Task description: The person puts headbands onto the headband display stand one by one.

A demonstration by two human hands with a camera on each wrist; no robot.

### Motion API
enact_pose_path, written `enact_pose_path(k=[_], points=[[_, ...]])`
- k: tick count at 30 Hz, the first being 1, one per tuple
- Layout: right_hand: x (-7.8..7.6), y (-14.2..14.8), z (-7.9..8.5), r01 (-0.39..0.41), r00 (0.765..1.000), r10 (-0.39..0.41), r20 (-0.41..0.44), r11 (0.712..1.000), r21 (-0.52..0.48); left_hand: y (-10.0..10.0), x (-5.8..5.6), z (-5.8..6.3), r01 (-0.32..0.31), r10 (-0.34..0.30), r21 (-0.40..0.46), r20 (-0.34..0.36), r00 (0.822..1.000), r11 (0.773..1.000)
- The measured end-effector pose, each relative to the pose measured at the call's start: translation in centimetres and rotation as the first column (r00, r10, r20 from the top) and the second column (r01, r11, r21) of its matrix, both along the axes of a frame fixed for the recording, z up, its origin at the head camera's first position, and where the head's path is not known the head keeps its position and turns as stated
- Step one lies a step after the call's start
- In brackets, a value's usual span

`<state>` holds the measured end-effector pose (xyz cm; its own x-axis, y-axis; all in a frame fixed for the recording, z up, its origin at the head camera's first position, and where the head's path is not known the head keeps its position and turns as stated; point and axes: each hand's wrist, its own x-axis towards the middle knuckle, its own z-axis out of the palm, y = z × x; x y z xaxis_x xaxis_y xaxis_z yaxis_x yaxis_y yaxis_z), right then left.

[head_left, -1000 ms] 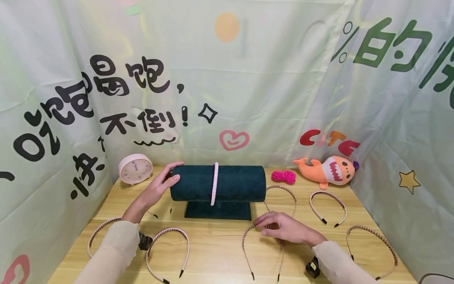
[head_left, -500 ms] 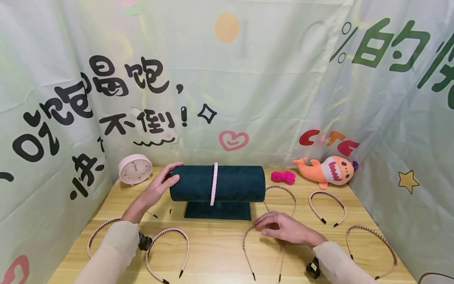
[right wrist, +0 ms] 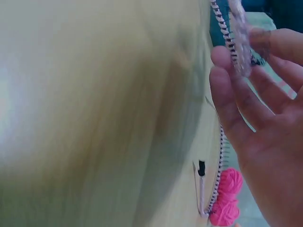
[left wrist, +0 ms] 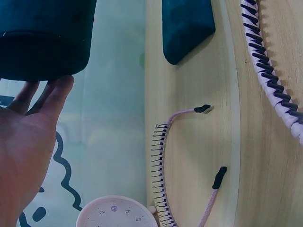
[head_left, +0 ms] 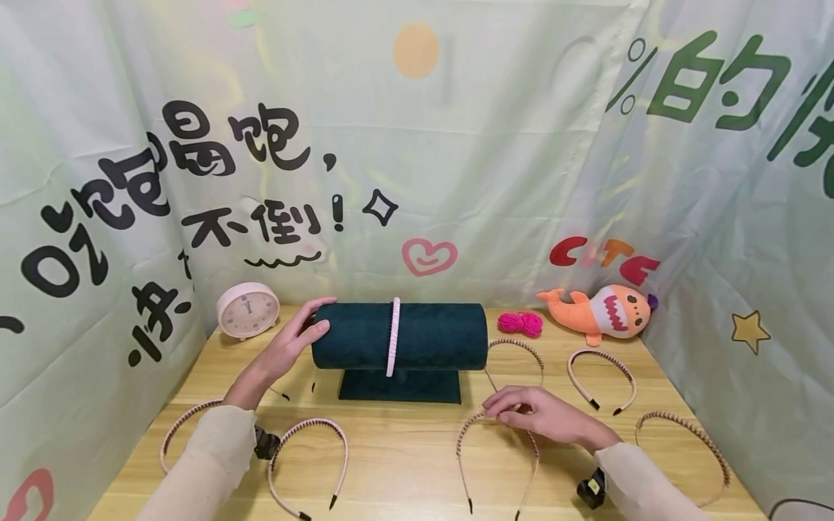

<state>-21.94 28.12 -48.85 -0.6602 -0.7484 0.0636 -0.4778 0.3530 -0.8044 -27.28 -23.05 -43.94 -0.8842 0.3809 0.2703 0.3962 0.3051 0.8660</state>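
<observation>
In the head view my left hand (head_left: 289, 347) grips the left end of a dark green velvet roll stand (head_left: 443, 336), thumb in front and fingers along the top. In the left wrist view the fingers meet the roll's end and their tips are hidden. A pale pink headband (head_left: 394, 340) sits round the middle of the roll. My right hand (head_left: 544, 412) holds a thin braided headband (head_left: 460, 443) at the top of its arch, its black-tipped ends pointing toward me. The right wrist view shows this headband (right wrist: 242, 45) between thumb and fingers.
More headbands lie about: one headband (head_left: 347, 452) at front left, another headband (head_left: 635, 383) and a braided headband (head_left: 706, 443) on the right. Along the back stand a pink clock (head_left: 247, 310), a bundle of pink yarn (head_left: 520, 324) and an orange plush shark (head_left: 602, 311). Printed cloth surrounds the table.
My right hand has shifted a little to the right, carrying the braided headband with it. The left hand and the roll stand have stayed in place.
</observation>
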Motion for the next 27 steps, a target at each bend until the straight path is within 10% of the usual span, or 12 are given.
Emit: enact_pose_path(k=[27], points=[[0.7, 3.7, 1.2, -0.014, 0.958, 0.021, 0.286, 1.0, -0.028, 0.1, 0.1, 0.1, 0.002, -0.002, 0.012, -0.009, 1.0, 1.0]])
